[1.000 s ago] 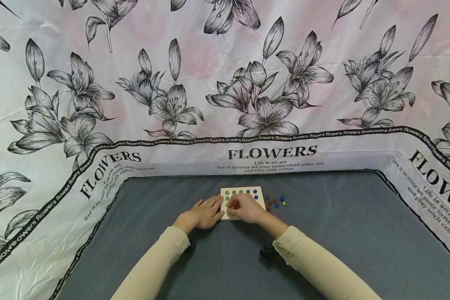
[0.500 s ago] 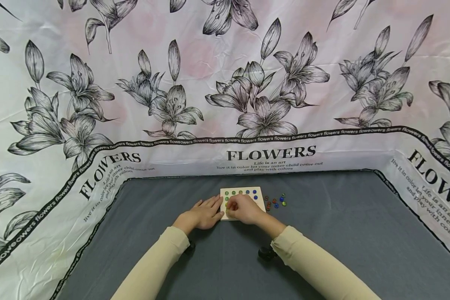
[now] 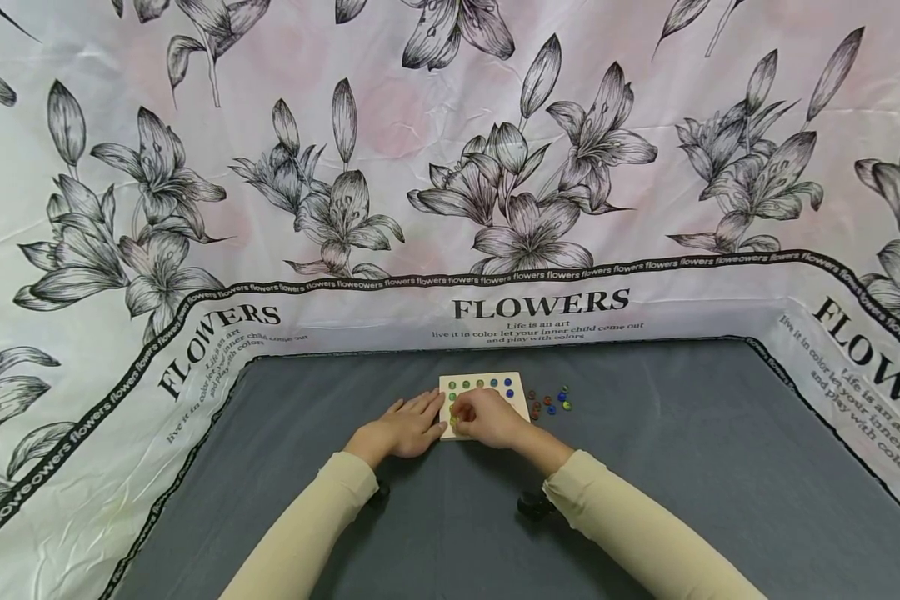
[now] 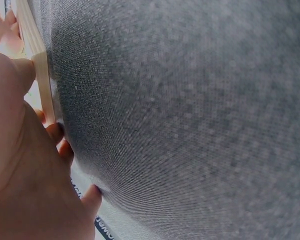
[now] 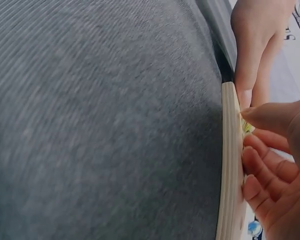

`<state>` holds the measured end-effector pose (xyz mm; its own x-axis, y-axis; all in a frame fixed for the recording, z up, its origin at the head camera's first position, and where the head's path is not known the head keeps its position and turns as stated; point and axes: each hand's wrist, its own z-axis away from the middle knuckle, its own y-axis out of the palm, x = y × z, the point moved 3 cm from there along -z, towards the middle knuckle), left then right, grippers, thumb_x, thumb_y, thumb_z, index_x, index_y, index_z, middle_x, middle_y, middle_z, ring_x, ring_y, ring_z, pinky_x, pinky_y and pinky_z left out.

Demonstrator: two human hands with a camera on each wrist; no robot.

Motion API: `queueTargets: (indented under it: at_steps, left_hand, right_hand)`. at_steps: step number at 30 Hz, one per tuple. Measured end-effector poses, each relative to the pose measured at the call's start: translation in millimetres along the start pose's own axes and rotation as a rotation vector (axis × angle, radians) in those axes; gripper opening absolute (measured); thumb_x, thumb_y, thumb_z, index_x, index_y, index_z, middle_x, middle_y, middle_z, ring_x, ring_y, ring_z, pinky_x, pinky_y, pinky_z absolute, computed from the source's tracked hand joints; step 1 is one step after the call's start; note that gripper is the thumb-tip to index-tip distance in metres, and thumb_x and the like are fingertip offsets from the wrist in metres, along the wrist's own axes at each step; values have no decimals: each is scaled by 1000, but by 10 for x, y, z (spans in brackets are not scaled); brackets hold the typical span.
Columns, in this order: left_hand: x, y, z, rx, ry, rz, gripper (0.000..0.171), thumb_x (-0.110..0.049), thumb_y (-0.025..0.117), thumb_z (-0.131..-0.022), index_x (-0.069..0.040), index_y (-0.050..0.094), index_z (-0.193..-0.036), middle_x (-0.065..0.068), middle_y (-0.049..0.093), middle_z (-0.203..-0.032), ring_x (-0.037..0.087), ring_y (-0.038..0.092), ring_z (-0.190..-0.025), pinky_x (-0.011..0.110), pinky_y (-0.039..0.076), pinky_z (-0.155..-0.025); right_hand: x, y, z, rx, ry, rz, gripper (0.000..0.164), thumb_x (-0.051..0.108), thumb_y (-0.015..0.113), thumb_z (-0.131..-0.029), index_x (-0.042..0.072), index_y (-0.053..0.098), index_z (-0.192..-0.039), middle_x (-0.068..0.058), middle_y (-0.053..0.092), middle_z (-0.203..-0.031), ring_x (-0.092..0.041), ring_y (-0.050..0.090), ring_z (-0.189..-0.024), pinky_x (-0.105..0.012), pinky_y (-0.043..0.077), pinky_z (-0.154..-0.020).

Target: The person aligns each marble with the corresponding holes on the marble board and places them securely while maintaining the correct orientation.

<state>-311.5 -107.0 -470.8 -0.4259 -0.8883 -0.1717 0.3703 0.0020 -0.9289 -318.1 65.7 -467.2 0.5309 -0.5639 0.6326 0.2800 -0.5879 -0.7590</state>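
A pale wooden board (image 3: 518,400) with marbles set in rows lies on the grey cloth. Green ones fill the visible far-left spots, and blue marbles (image 3: 508,382) sit at the far right. My left hand (image 3: 407,427) rests palm down with spread fingers, touching the board's left edge. Over the board's near-left part, my right hand (image 3: 489,418) pinches a yellow marble (image 5: 247,127) between thumb and index finger, against the board's surface. Its other fingers curl loosely in the right wrist view. The right hand hides the middle of the board.
Several loose marbles, red, blue and yellow-green (image 3: 567,406), lie on the grey cloth (image 3: 645,467) just right of the board. A white curtain with printed flowers (image 3: 360,308) rises behind and at both sides.
Almost nothing differs. The right hand stays at the near-left of the board with only tiny finger shifts, and the left hand holds its place. The head view drifts slightly.
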Motion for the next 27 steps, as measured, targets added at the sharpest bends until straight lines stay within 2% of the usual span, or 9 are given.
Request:
queueTargets:
  at_steps: [6,11,18,27]
  left_hand:
    - [7,-13,5,-3,1,3,63,-47,29,-112,-16,16,-166,2,13,-172,21,14,-158,52,14,-126]
    - [-3,-15,9,-6,6,13,64,-46,30,-112,-15,17,-166,3,14,-172,21,15,-158,52,14,-126]
    - [-8,-17,12,-9,7,6,64,-46,29,-112,-15,17,-166,3,15,-172,21,15,-158,52,14,-126]
    - [-15,-23,14,-14,0,2,64,-47,30,-112,-15,17,-166,3,16,-172,21,16,-158,52,15,-126]
  right_hand:
    - [7,-18,26,32,-6,16,24,2,71,-93,-4,71,-116,-3,70,-89,-11,63,-77,-31,55,-71]
    - [36,-78,94,42,-43,47,26,5,71,-94,-4,69,-119,-5,70,-94,-15,65,-80,-32,55,-72]
    - [75,-188,204,15,-69,82,25,6,71,-95,-3,69,-118,-10,69,-98,-17,66,-82,-31,55,-70]
    - [87,-325,339,-15,-78,107,22,7,73,-94,-4,70,-113,-8,69,-93,-14,65,-78,-30,54,-69]
